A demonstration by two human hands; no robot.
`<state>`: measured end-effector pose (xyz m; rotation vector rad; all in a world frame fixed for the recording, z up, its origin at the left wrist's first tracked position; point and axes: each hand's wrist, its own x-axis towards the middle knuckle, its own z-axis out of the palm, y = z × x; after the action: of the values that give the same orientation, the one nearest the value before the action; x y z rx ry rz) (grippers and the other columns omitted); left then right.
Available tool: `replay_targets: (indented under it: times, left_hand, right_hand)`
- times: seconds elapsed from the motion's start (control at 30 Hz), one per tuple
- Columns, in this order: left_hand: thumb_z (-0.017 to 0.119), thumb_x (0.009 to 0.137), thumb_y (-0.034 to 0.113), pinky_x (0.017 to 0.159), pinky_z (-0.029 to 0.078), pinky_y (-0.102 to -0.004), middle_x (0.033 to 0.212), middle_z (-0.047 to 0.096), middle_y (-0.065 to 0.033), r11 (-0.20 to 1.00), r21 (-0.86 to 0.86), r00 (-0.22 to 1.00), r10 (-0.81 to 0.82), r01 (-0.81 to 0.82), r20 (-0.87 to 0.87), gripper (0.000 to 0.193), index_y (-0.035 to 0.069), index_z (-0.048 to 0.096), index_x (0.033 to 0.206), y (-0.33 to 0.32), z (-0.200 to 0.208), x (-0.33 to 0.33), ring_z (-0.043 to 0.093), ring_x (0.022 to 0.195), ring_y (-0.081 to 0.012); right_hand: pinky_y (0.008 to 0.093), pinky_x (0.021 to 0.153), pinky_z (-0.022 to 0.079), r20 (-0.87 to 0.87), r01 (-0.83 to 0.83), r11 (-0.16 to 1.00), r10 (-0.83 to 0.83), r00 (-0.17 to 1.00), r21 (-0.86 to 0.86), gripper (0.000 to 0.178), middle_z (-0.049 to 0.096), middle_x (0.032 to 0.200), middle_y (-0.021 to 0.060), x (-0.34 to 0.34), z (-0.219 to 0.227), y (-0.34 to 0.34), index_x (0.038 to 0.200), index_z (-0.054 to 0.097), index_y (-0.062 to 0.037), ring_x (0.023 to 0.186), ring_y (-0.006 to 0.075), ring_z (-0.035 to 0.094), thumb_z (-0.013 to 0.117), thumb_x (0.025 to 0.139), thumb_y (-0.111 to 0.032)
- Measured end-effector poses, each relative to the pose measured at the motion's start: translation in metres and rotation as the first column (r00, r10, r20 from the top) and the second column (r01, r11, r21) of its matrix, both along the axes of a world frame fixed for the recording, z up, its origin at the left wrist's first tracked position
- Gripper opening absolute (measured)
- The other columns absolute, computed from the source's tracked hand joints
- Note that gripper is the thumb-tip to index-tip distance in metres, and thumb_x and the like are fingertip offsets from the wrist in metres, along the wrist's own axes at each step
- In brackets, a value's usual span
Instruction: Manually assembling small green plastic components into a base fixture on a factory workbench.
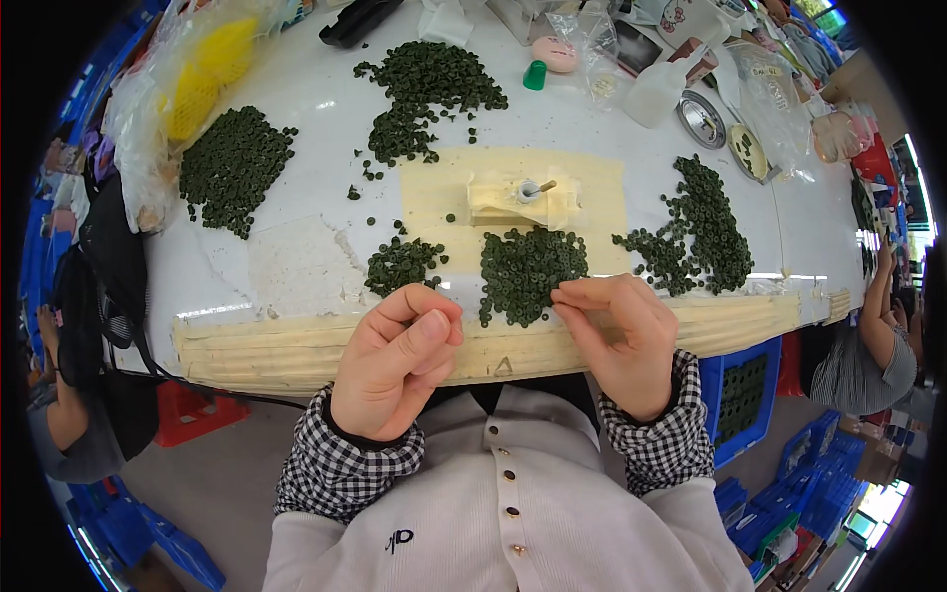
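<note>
Small dark green ring-shaped pieces (533,271) lie in a spread pile at the table's front middle. At that pile's right edge, the thumb and index fingertips of my right hand (626,340) are pinched close together; whatever they hold is too small to make out. My left hand (400,365) is raised over the front edge, left of the pile, with its fingers curled and thumb pressed in; its contents, if any, are hidden. Behind the pile, a tape-wrapped block (493,202) is fixed to the table, with a small tube and a thin brown stick (545,186) in it.
More green pieces lie in heaps at left (235,170), back (434,79), near left (402,262) and right (715,232). At the back right are a round metal tin (701,118), a white bottle (656,91) and plastic bags. A blue crate (742,400) stands below the right edge.
</note>
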<state>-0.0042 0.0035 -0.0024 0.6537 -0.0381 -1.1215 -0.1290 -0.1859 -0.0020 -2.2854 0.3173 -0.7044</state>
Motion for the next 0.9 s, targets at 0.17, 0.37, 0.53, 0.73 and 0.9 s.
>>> replay_targets:
  times: [0.17, 0.37, 0.53, 0.73, 0.9]
  left_hand:
    - [0.058, 0.088, 0.004, 0.049, 0.029, -0.0168, 0.086, 0.063, -0.0055, 0.997, 0.077, 0.999, -0.014, 0.011, 0.044, 0.01, 0.003, 0.057, 0.098, -0.002, 0.005, -0.003, 0.037, 0.056, -0.0021]
    - [0.059, 0.087, 0.003, 0.049, 0.029, -0.0169, 0.089, 0.064, -0.0072, 1.0, 0.03, 0.999, -0.007, 0.006, 0.039, 0.012, 0.004, 0.058, 0.099, -0.004, -0.001, -0.007, 0.037, 0.055, -0.0023]
    - [0.057, 0.09, 0.008, 0.049, 0.029, -0.0166, 0.093, 0.064, -0.0093, 0.999, 0.048, 0.999, -0.024, 0.022, 0.036, 0.02, 0.001, 0.057, 0.109, -0.005, -0.001, -0.007, 0.033, 0.054, -0.0016]
    - [0.055, 0.09, 0.007, 0.049, 0.029, -0.0162, 0.093, 0.064, -0.0093, 0.994, 0.113, 0.998, -0.019, 0.012, 0.063, 0.023, 0.0, 0.057, 0.112, -0.008, 0.005, -0.008, 0.032, 0.054, -0.0011]
    - [0.055, 0.09, 0.005, 0.049, 0.029, -0.0162, 0.094, 0.064, -0.0083, 0.994, 0.111, 0.996, -0.025, 0.015, 0.086, 0.024, 0.0, 0.057, 0.113, -0.007, 0.002, -0.009, 0.033, 0.055, -0.001]
  right_hand:
    - [0.027, 0.062, 0.046, -0.065, 0.022, 0.987, -0.011, 0.998, 0.162, 0.014, 0.066, 0.076, 0.006, -0.002, -0.001, 0.001, 0.083, 0.066, -0.0024, 0.071, 0.0177, 0.062, 0.07, 0.071, 0.002]
    - [0.022, 0.066, 0.046, -0.07, 0.01, 0.741, 0.05, 0.996, 0.672, 0.009, 0.069, 0.087, 0.0061, -0.006, -0.001, 0.001, 0.085, 0.065, -0.0005, 0.075, 0.0083, 0.062, 0.066, 0.077, 0.003]
    - [0.0203, 0.067, 0.045, 0.038, -0.067, 0.514, 0.068, 0.997, 0.855, 0.01, 0.069, 0.089, 0.0083, -0.001, 0.008, 0.005, 0.089, 0.063, 0.0016, 0.075, 0.0076, 0.06, 0.064, 0.079, 0.004]
    - [0.0197, 0.066, 0.044, 0.061, -0.117, 0.568, 0.117, 0.991, 0.815, 0.012, 0.069, 0.088, 0.0071, -0.002, 0.005, 0.003, 0.091, 0.064, 0.0017, 0.075, 0.0059, 0.058, 0.064, 0.079, 0.003]
    - [0.02, 0.065, 0.042, 0.05, -0.113, 0.576, 0.124, 0.991, 0.81, 0.013, 0.069, 0.088, 0.006, -0.001, 0.004, 0.005, 0.091, 0.066, 0.0008, 0.076, 0.0057, 0.057, 0.065, 0.078, 0.002]
